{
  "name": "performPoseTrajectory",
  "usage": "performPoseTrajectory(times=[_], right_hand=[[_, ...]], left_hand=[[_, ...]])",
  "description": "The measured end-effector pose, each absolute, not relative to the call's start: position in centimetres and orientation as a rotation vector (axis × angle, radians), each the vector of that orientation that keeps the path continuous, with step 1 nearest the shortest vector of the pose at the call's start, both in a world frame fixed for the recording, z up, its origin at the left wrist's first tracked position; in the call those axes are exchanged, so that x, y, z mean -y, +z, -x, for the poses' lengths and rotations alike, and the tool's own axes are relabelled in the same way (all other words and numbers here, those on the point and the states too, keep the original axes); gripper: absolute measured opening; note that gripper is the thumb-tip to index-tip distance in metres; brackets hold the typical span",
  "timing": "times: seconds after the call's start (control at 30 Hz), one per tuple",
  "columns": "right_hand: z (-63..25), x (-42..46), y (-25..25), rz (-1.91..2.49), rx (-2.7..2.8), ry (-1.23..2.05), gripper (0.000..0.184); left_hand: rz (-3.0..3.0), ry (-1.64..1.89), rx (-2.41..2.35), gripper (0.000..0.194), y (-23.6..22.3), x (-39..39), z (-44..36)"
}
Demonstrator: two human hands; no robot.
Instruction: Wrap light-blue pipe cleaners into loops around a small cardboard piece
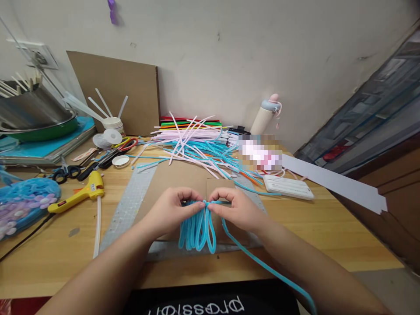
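Note:
Several blue loops of fuzzy pipe cleaner hang side by side in front of me, joined along their top edge. My left hand pinches that top edge between thumb and fingers. Close beside it, my right hand grips the same piece at its right end, the thumb and fingertips pressed together. From under the right hand a long free strand of blue pipe cleaner runs down to the right past my forearm. The fingers partly cover the upper ends of the loops.
Under my hands lie brown cardboard and a grey cutting mat. Loose pipe cleaners are piled behind. To the left are a yellow glue gun, scissors and a blue flowered piece. A white power bank lies right.

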State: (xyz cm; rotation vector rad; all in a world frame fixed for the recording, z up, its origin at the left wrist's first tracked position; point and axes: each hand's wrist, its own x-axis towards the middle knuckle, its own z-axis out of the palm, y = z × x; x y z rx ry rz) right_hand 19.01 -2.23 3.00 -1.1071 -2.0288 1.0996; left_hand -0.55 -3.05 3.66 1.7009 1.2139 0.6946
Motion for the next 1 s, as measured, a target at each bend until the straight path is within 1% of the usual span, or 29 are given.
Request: performPoseTrajectory(times=[0.23, 0.37, 0.63, 1.0], right_hand=[[-18.7, 2.4, 2.5, 1.117, 1.885, 1.315, 0.018], [-18.7, 2.3, 2.5, 1.104, 1.814, 1.353, 0.020], [-18.7, 2.3, 2.2, 1.135, 1.837, 1.312, 0.019], [-18.7, 2.2, 1.7, 1.146, 1.925, 1.259, 0.016]], left_hand=[[-1.695, 0.714, -1.213, 0.021, 3.7, 3.0, 0.4], [-1.713, 0.720, -1.206, 0.021, 3.6, 3.0, 0.4], [-1.676, 0.763, -1.228, 0.017, 3.4, 3.1, 0.0], [-1.686, 0.749, -1.200, 0.018, 2.9, 3.0, 0.0]])
